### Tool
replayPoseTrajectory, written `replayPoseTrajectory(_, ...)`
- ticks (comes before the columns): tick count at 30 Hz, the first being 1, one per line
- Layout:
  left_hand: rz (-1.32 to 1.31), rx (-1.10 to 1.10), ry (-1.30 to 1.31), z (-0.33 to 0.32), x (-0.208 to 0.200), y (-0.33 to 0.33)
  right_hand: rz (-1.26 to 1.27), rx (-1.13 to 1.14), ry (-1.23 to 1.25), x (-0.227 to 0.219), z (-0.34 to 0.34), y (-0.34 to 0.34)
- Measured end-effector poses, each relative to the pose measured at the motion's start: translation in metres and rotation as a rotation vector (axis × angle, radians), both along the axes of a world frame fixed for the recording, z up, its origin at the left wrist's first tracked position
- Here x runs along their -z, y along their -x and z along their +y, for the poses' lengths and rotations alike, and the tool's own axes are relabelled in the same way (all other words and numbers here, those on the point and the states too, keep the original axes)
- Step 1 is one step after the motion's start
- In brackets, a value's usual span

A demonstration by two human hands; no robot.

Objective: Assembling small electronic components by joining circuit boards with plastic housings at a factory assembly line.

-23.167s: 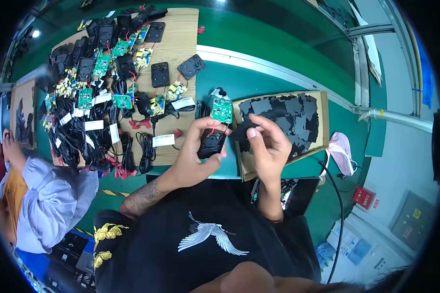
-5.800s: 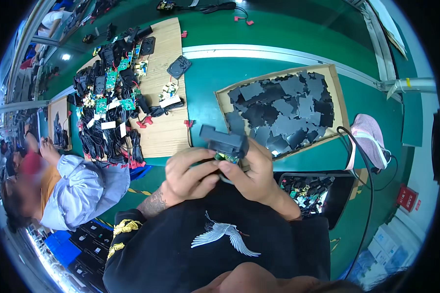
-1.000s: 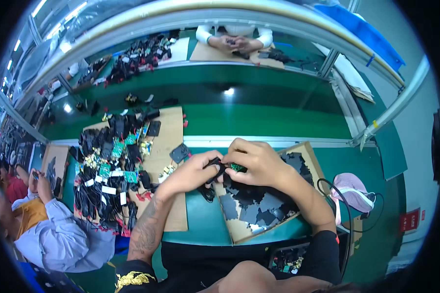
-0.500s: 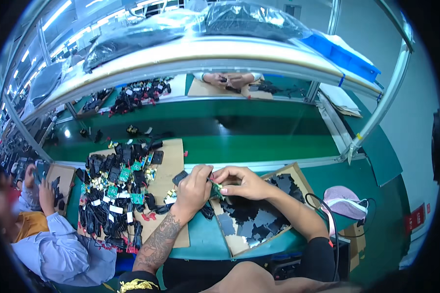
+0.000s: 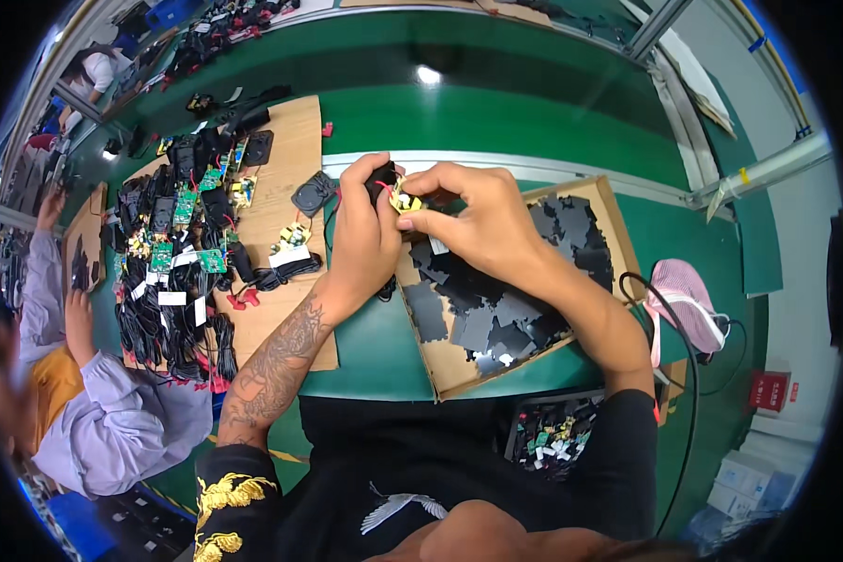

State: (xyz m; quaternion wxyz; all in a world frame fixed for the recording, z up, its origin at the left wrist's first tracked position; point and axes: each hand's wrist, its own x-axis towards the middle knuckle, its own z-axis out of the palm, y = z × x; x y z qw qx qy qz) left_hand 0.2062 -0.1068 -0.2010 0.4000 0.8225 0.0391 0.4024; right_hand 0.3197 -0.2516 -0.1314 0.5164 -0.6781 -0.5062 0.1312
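Observation:
My left hand [image 5: 361, 234] is closed around a black plastic casing [image 5: 380, 178]. Pinched between the thumb and fingers of my right hand [image 5: 482, 211] is a small circuit board [image 5: 406, 200] with yellow and white components, right beside the casing. Red wire shows between the two pieces. Below my right hand lies a shallow cardboard tray [image 5: 623, 234] of dark grey cut sheets [image 5: 510, 323]. Left of my hands, a black casing part [image 5: 314, 193] lies close to a loose board [image 5: 294, 240] and a coiled black cable [image 5: 288, 272].
A flat cardboard sheet [image 5: 295, 122] carries a heap of boards, casings and bundled cables [image 5: 183, 225]. At the left sits a co-worker in a light sleeve [image 5: 103, 412]. A pink cap [image 5: 679, 295] lies right of the tray; a bin of boards [image 5: 553, 433] stands below the table edge.
The view has tilted downward, so the overhead shelf is gone from sight. The board in my right hand now shows its component side where its green side showed before.

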Motion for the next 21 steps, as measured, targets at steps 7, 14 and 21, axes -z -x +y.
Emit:
replayPoseTrajectory(7,-0.015,-0.052,-0.226,-0.011,0.002,0.004,-0.147,-0.012,-0.076,0.008,-0.003,0.002)
replayPoseTrajectory(14,-0.108,-0.047,-0.378,-0.002,-0.004,0.001,-0.176,0.014,-0.186,0.005,-0.003,0.006)
replayPoseTrajectory(21,-0.083,0.053,-0.252,0.002,-0.002,0.001,-0.273,0.000,-0.102,-0.003,-0.008,0.004)
